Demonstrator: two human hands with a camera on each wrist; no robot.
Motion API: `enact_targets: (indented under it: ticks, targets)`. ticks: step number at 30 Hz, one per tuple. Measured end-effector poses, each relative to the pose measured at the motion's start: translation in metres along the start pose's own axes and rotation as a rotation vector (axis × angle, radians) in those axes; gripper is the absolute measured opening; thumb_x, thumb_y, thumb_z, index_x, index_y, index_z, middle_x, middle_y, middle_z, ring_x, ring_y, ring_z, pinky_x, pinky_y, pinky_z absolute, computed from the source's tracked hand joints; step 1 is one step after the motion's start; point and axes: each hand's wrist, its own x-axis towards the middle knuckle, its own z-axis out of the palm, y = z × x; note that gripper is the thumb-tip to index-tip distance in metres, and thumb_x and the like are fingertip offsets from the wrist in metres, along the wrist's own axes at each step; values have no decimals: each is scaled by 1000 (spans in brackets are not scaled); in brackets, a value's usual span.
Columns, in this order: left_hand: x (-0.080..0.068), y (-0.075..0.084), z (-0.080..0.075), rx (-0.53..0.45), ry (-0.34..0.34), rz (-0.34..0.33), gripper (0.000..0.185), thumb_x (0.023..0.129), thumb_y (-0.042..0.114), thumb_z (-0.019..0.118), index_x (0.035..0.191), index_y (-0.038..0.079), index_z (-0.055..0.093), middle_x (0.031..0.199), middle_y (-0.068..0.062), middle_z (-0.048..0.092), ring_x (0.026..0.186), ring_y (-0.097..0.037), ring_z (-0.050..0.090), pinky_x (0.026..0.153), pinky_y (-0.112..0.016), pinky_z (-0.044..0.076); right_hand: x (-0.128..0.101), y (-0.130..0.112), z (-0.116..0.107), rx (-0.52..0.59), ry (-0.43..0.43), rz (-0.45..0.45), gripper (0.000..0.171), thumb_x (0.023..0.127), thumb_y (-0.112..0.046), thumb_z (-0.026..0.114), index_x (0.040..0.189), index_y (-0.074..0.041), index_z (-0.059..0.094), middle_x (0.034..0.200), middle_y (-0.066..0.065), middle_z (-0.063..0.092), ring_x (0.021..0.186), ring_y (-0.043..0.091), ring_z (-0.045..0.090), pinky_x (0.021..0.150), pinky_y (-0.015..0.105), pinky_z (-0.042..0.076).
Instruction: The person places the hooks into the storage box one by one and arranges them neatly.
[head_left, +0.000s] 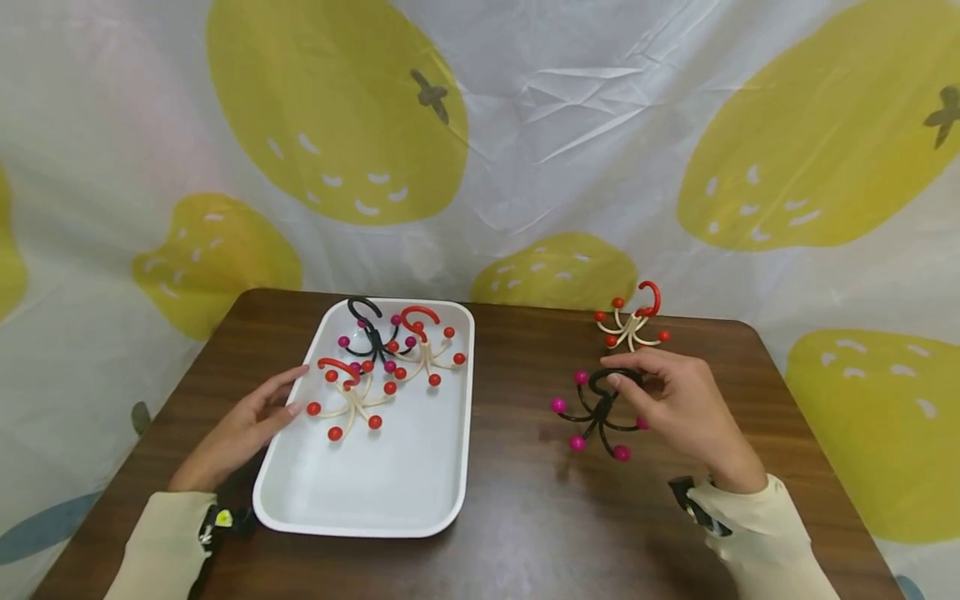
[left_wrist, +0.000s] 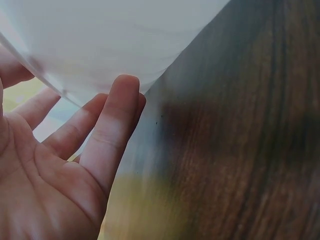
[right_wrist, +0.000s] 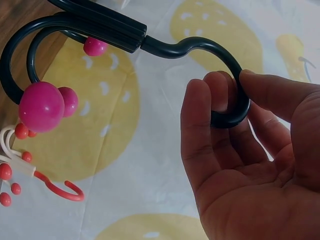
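Fruit-print curtain (head_left: pixel 562 133) behind wood-grain table (head_left: pixel 517 508) — black hanger (head_left: pixel 602 408) in right hand (head_left: pixel 686 404)

Only the head view shows the white tray's (head_left: pixel 375 492) load: two cream-and-red hangers (head_left: pixel 426 354) and a second black hanger (head_left: pixel 376 342). Right wrist reveals the grip: thumb and fingertips pinch the curled hook end, while the hub and magenta balls (right_wrist: pixel 41 107) lie beyond the fingers, over the table. Left wrist bares the left hand's (head_left: pixel 243 429) palm — fingers slightly apart, touching the tray.

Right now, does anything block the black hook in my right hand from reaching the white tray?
No object visibly stands between the magenta-tipped black hook in your right hand and the white tray; only the tray's right rim would need clearing.
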Motion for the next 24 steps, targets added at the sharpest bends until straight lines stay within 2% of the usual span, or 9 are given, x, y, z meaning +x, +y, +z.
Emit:
enact_targets:
  ticks: [7, 14, 24]
  targets:
    - [-1, 0, 0, -10, -2, 14, 65, 109, 31, 60, 167, 23, 33, 157, -29, 46, 130, -42, 59, 88, -29, 58, 2, -3, 2, -6, 12, -33, 24, 91, -1, 81, 111, -13, 82, 101, 3, 81, 66, 2, 69, 63, 12, 55]
    - [-3, -3, 1, -6, 1, -3, 65, 109, 33, 60, 167, 22, 33, 158, -29, 45, 132, -44, 58, 94, -43, 61, 7, -6, 6, 7, 3, -53, 25, 90, 0, 82, 111, -14, 82, 102, 2, 81, 77, 1, 70, 68, 11, 56]
    - [-1, 0, 0, -4, -4, 14, 65, 109, 32, 60, 167, 22, 33, 159, -29, 45, 135, -45, 55, 96, -46, 59, 13, -11, 11, 43, -33, -54, 25, 91, -2, 81, 113, -16, 82, 103, -1, 81, 76, 6, 72, 69, 14, 58]
